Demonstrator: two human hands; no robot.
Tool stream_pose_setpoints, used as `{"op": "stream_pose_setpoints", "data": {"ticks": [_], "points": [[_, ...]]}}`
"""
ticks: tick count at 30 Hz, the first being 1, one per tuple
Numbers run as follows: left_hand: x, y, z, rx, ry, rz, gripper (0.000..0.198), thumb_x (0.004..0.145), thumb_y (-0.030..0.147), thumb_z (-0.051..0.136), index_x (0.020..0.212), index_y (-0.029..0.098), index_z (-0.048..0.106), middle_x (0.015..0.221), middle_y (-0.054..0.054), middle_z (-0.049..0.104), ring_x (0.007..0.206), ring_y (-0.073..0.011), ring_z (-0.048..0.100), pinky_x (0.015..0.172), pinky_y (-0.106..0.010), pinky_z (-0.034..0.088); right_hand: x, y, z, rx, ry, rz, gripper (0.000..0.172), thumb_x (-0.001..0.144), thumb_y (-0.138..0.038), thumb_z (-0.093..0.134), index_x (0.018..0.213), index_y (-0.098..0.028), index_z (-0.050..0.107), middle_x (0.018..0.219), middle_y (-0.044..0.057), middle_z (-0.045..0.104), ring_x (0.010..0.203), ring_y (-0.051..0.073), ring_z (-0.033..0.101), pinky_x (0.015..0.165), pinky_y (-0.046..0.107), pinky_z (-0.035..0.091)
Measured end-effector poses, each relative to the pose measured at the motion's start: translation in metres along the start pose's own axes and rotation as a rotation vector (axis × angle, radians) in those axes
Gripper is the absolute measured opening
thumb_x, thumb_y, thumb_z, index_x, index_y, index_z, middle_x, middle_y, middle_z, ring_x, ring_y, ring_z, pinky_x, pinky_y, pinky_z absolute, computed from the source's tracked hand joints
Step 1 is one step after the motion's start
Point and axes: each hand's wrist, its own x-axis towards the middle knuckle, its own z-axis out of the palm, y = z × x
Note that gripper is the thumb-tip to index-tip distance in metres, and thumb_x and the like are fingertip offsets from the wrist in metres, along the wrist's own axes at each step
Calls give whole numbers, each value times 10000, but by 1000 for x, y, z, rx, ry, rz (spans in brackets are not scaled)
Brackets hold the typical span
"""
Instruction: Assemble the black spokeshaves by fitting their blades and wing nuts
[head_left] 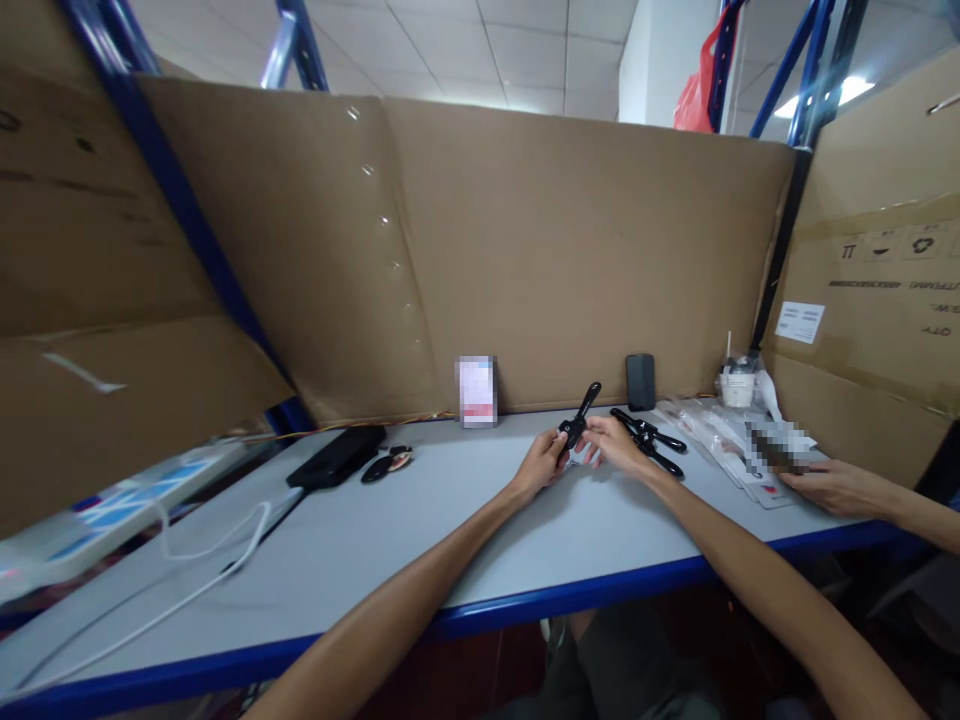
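Both my hands meet at the far middle of the grey table (390, 560). My left hand (541, 462) and my right hand (611, 443) both pinch a small black clip-like part (580, 418) whose long arm points up and to the right. Just right of my right hand lie a few more black parts (651, 440) of the same kind on the table.
Another person's hand (832, 487) rests at the right by clear plastic bags (720, 435). A white cup (737, 385), a dark block (640, 381), a black case (337, 455) and a white cable (217, 560) lie about. Cardboard walls (525, 260) enclose the table.
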Motion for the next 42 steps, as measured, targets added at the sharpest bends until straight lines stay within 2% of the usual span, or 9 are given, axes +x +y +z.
{"op": "stream_pose_setpoints", "data": {"ticks": [5, 9, 12, 20, 35, 39, 42], "points": [[-1, -1, -1, 22, -19, 11, 326, 1041, 400, 645, 1251, 151, 640, 1149, -83, 685, 919, -199, 699, 785, -371, 623, -1, -2, -1, -20, 2, 14, 97, 915, -242, 665, 850, -169, 658, 747, 12, 738, 504, 120, 674, 422, 173, 480], [-1, -4, -1, 39, -48, 13, 317, 1042, 397, 646, 1238, 149, 643, 1128, -77, 688, 895, -191, 697, 766, -358, 622, 3, 4, 0, -83, 46, 44, 166, 1017, -281, 626, 921, -151, 666, 725, -15, 692, 485, 100, 618, 421, 188, 474], [-1, -6, 0, 49, -69, 11, 311, 1040, 390, 650, 1236, 148, 644, 1130, -77, 687, 899, -192, 697, 769, -359, 622, 7, 11, 2, -149, 70, 74, 200, 1042, -327, 647, 993, -134, 669, 777, -24, 663, 542, 84, 594, 485, 197, 507], [-2, -4, -1, 46, -100, 10, 312, 1043, 400, 643, 1227, 147, 645, 1104, -72, 689, 868, -182, 694, 744, -344, 619, 10, 19, 7, -245, 112, 101, 252, 1043, -381, 644, 1125, -144, 673, 976, 32, 699, 742, 140, 674, 652, 289, 597], [-6, 0, 2, 4, -137, 5, 296, 1045, 397, 643, 1195, 143, 652, 1054, -59, 690, 814, -163, 685, 701, -315, 611, 11, 22, 6, -306, 122, 57, 256, 1046, -392, 639, 1086, -141, 676, 918, 17, 694, 687, 124, 658, 615, 267, 582], [-3, -1, 4, -33, -111, -5, 292, 1038, 380, 656, 1210, 144, 653, 1101, -70, 691, 870, -181, 696, 746, -342, 621, 9, 18, 6, -355, 122, 14, 287, 1057, -419, 617, 1031, -139, 675, 823, -8, 679, 598, 105, 623, 563, 247, 553], [3, -1, 0, -80, -46, -19, 314, 1033, 375, 662, 1253, 151, 645, 1179, -88, 683, 957, -210, 700, 813, -387, 625, 8, 13, 0, -424, 152, -41, 352, 1092, -444, 511, 989, -146, 668, 696, -29, 664, 492, 99, 580, 503, 222, 490]]}}
